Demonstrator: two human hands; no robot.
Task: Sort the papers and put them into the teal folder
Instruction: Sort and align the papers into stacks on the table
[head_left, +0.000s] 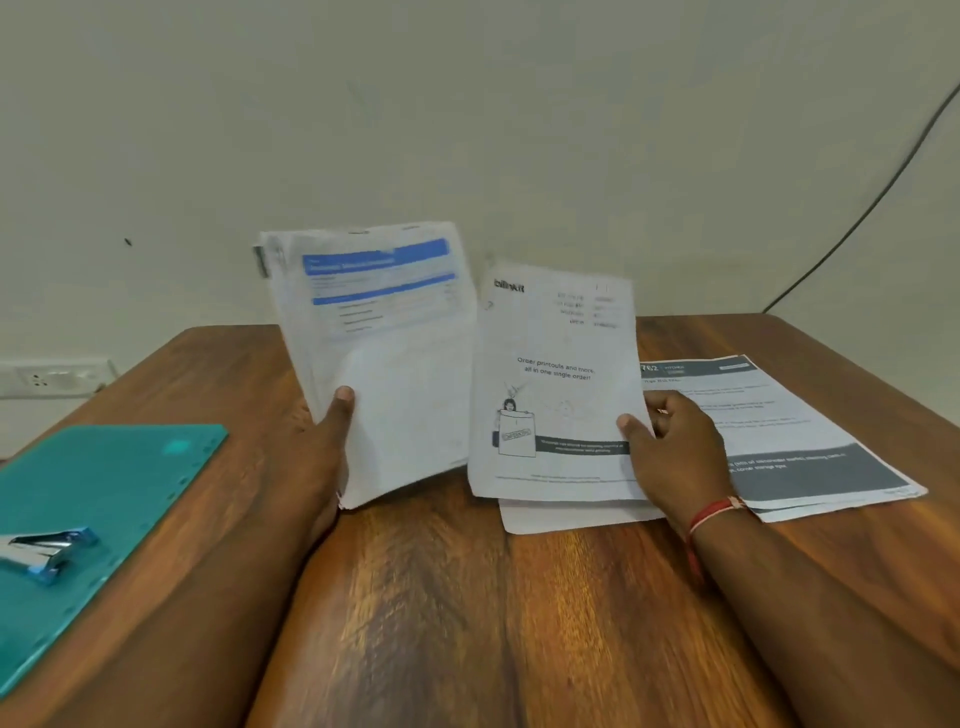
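Note:
My left hand (324, 441) grips a stack of papers with blue header bars (384, 358), held upright above the wooden table (441, 597), thumb on the front. My right hand (670, 447) pinches the right edge of a white printed sheet with a cartoon figure (550, 384), lifted and tilted up; another sheet (561, 517) peeks out beneath it. To the right, sheets with dark grey bands (789, 436) lie flat on the table. The teal folder (98, 514) lies closed at the left edge of the table.
A blue and silver staple remover (47, 551) rests on the folder. A white wall socket (52, 376) sits on the wall at far left. A dark cable (872, 202) runs down the wall behind the table's right corner.

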